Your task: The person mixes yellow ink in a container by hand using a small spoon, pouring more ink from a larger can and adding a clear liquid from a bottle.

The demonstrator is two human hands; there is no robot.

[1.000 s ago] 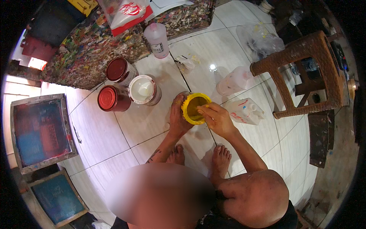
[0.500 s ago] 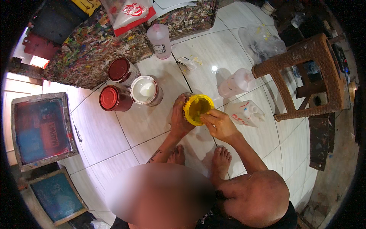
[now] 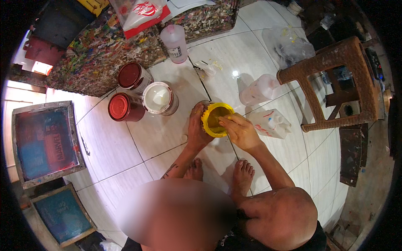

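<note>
A round paint can (image 3: 204, 125) with a yellow-smeared rim stands on the tiled floor in front of me. Yellow paint (image 3: 215, 115) shows inside it. My left hand (image 3: 198, 125) is wrapped round the can's left side. Over the right part of the rim, my right hand (image 3: 243, 133) is closed in a pinch, its fingertips above the opening; whatever they grip is hidden. Left of this can are an open tub with white contents (image 3: 158, 98), a can with a red lid (image 3: 120, 108) and one with a dark red lid (image 3: 130, 76).
A clear pinkish bottle (image 3: 173, 44) stands at the far side; another bottle (image 3: 256, 91) and a white jug (image 3: 272, 124) are right of the can. Further right is a brown stool (image 3: 310, 67). Framed screens (image 3: 49, 142) lie at left, a speckled block (image 3: 104, 50) beyond.
My right hand has shifted slightly across the can's opening and turned, its fingers now higher over the rim. My left hand and the can look unmoved.
</note>
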